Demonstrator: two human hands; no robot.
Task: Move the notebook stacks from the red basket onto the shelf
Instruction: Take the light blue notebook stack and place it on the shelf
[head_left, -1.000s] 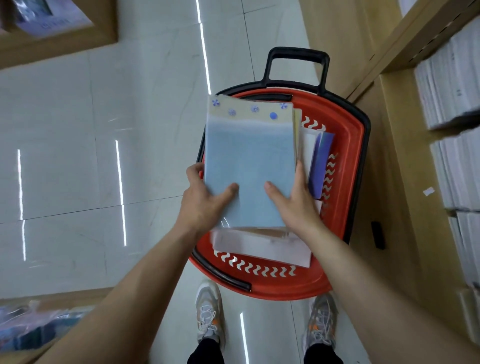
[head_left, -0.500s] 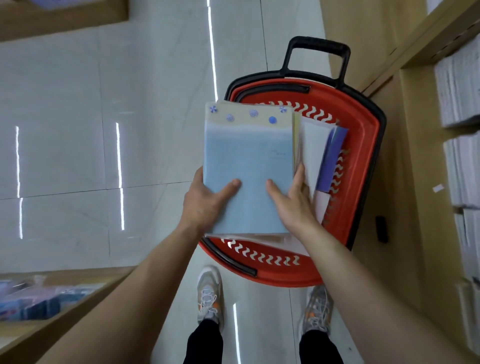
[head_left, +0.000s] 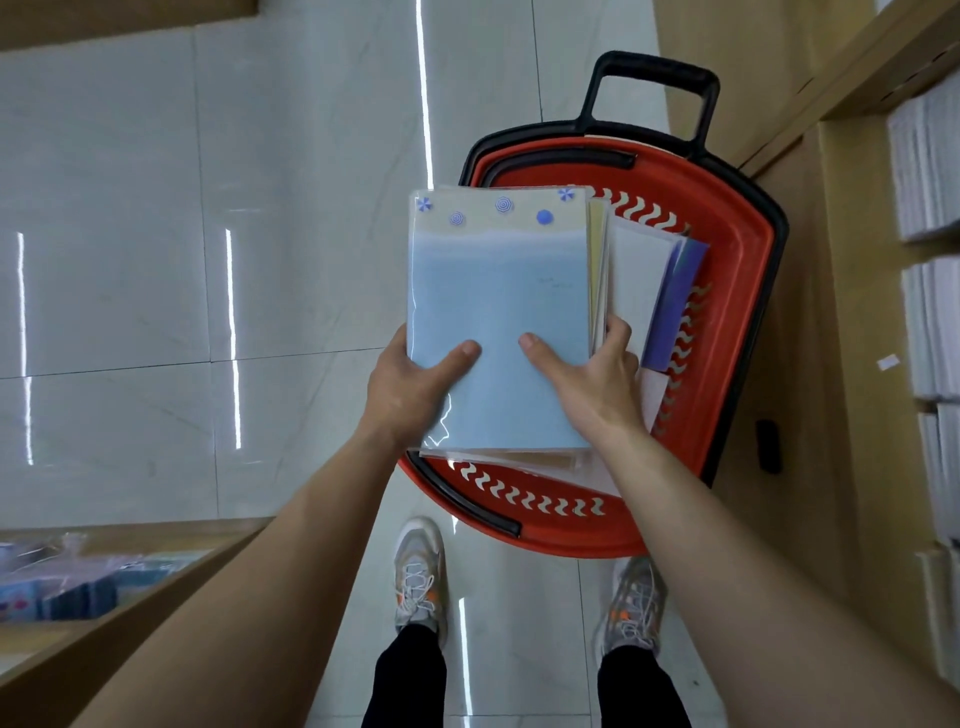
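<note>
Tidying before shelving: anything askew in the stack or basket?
Yes: the notebook stack is uneven, lower notebooks fanning out past its right and near edges. A white-and-purple notebook lies tilted in the red basket.

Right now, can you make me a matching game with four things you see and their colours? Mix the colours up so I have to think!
Things:
1. basket
2. tall handle
3. notebook stack
4. floor

Colours:
A. white
B. light blue on top
C. red
D. black

Pairs: 1-C, 2-D, 3-B, 4-A
</note>
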